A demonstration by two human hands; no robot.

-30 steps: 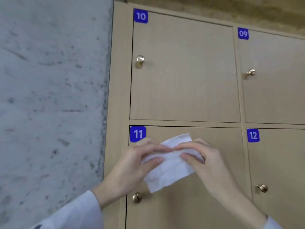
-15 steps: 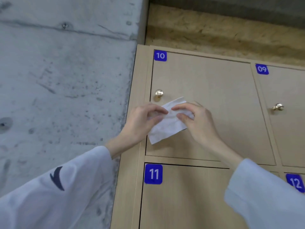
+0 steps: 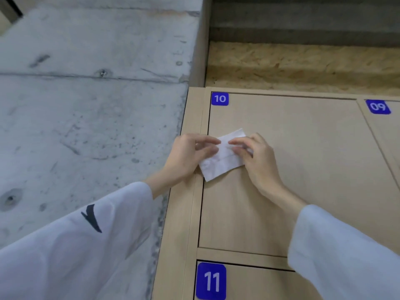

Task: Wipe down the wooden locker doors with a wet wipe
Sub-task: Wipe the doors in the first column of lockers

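A white folded wet wipe is held between both hands in front of the light wooden locker door number 10. My left hand pinches its left edge with thumb and fingers. My right hand pinches the right side. Both wrists come out of white sleeves. The door's knob is hidden behind the hands and wipe. I cannot tell whether the wipe touches the door.
Locker door 09 is at the right edge and door 11 is below. A grey concrete wall runs along the left of the locker. A rough chipboard panel sits above the lockers.
The view has tilted upward, so door 11 has slid down to the bottom of the picture. Both hands with the wipe have risen from door 11 to the upper left of door 10.
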